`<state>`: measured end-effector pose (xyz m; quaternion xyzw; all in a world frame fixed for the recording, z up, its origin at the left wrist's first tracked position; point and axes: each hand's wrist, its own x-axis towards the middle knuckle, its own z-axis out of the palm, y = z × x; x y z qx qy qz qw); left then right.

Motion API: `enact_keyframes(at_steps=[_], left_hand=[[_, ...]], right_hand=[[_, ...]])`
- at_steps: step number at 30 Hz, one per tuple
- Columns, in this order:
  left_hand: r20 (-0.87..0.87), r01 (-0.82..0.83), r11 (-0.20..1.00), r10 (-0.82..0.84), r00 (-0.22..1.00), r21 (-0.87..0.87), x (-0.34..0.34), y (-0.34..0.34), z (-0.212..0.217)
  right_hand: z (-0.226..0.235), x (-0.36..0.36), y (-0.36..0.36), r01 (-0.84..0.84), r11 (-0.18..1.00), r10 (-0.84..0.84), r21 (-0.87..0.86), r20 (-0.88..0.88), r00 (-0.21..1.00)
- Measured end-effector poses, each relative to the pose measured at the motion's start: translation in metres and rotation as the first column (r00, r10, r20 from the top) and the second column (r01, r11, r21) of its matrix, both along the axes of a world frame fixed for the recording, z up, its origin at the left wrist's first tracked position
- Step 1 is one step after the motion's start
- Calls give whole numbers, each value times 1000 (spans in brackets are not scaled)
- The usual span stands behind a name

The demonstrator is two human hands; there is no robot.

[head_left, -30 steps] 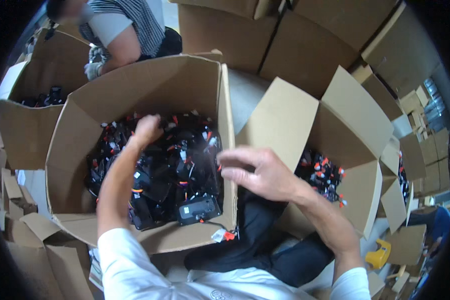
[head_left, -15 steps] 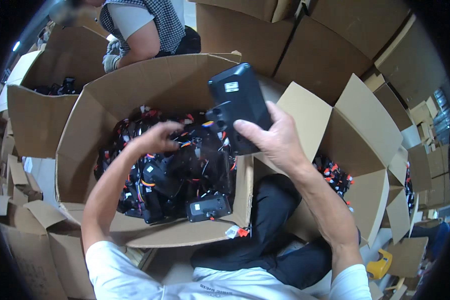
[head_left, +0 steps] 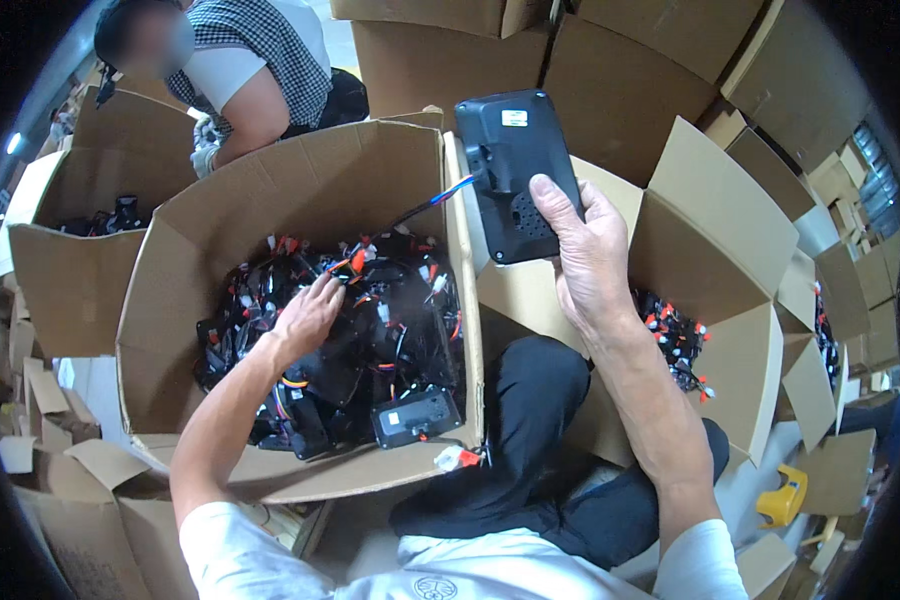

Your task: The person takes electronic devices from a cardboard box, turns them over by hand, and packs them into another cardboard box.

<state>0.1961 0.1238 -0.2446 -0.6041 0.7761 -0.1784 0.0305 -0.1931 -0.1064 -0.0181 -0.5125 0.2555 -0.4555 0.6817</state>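
My right hand (head_left: 595,245) grips a flat black plastic device (head_left: 505,165) with a white label and a round speaker grille, holding it above the right wall of a large cardboard box (head_left: 200,230). From the device's side, a multicoloured cable (head_left: 438,200) slopes down into the box. Over the heap of wired black parts inside, my left hand (head_left: 310,315) has its fingers bunched beside a red-and-white connector (head_left: 353,262); what they pinch is hidden. A second black device (head_left: 416,418) lies label up on the heap's near right part.
Right of my knee stands another open box (head_left: 705,250) with wired parts (head_left: 672,340). A person (head_left: 260,80) in a checked top and gloves bends beyond the box, near a further carton (head_left: 75,290). Tall cartons (head_left: 630,110) rise behind; a yellow plastic object (head_left: 782,497) sits at lower right.
My right hand has raised and turned the device, so its cable now shows stretched toward the box. My left hand has lowered onto the wired parts, its fingers drawing together.
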Motion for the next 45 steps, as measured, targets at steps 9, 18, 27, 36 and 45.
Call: enact_keyframes(at_steps=[9,18,27,36,45], left_hand=[[-135,-269,894,335,933,358,0,-54,57],[-927,-239,968,-152,-343,-71,-146,2,347],[-970,-312,948,-125,-209,-55,-284,-29,398],[-949,149,985,-38,-314,-88,-474,-64,393],[-812,82,997,58,-581,13,-556,-110,405]], right_hand=[[-5,-44,25,-58,948,-47,-312,-318,947],[91,-125,41,-317,715,91,-624,-365,926],[161,-245,58,-210,817,145,-538,-161,976],[140,-317,34,392,501,-417,-771,181,891],[130,-385,41,287,849,-243,-444,153,958]])
